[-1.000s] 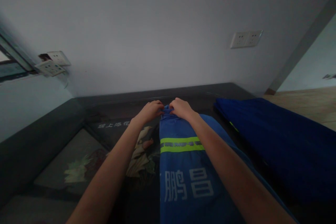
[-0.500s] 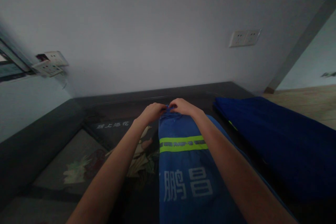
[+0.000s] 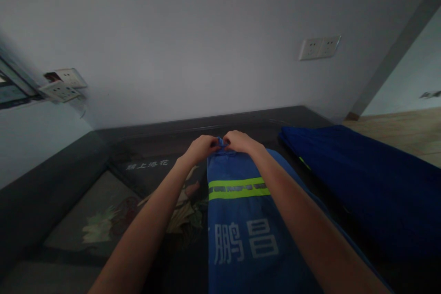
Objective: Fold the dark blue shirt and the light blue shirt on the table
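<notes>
A blue work jacket (image 3: 237,216) lies folded lengthwise on a dark tabletop, with a yellow-green reflective stripe across it and large pale characters below. At its far end, my left hand (image 3: 204,148) pinches the gathered collar fabric from the left. My right hand (image 3: 238,142) grips the same collar from the right, its fingertips close to those of the left. A small fold of cloth sticks up between the two hands. My right forearm hides part of the jacket's right side.
Another dark blue garment (image 3: 358,174) lies to the right. The dark table (image 3: 165,131) has a raised back edge against the wall and a printed flower picture at left. Wall sockets (image 3: 320,48) are at upper right, with more sockets (image 3: 64,85) at left.
Both hands stay on the collar. The cloth between the fingers has shifted slightly and stands up a little more. The view has moved very slightly.
</notes>
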Demonstrator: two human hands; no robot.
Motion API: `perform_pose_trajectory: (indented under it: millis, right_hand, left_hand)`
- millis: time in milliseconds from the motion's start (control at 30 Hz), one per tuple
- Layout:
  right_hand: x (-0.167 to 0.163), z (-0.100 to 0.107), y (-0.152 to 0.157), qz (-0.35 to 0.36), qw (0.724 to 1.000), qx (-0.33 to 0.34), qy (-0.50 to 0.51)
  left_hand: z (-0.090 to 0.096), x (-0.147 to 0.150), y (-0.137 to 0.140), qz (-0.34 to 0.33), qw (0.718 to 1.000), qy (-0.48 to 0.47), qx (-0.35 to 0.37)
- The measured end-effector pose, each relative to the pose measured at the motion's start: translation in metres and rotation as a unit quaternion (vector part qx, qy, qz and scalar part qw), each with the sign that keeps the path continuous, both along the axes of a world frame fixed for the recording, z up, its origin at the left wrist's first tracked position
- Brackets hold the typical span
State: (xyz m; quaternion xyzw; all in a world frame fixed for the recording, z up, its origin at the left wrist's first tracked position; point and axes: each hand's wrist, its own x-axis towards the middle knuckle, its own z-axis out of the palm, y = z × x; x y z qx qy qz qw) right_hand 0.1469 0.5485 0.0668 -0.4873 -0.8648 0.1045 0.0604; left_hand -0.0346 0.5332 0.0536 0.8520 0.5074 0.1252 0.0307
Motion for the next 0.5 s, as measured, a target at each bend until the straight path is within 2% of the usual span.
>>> perform_pose_trajectory:
  millis: [100, 200, 300, 500]
  right_hand:
    - [-0.002, 0.0, -0.002, 0.009, 1.0, -0.013, -0.001]
    - [-0.005, 0.0, -0.004, 0.05, 0.998, -0.03, -0.004]
    - [-0.007, 0.001, -0.005, 0.086, 0.995, -0.047, -0.016]
    - [-0.012, 0.005, -0.012, 0.115, 0.991, -0.058, -0.039]
  left_hand:
    - [-0.002, -0.003, 0.007, 0.009, 0.995, -0.097, 0.012]
    - [-0.009, -0.002, 0.008, 0.116, 0.982, -0.138, 0.063]
    - [-0.019, 0.003, 0.005, 0.184, 0.975, -0.11, 0.055]
    - [-0.021, 0.001, 0.001, 0.212, 0.977, -0.016, 0.001]
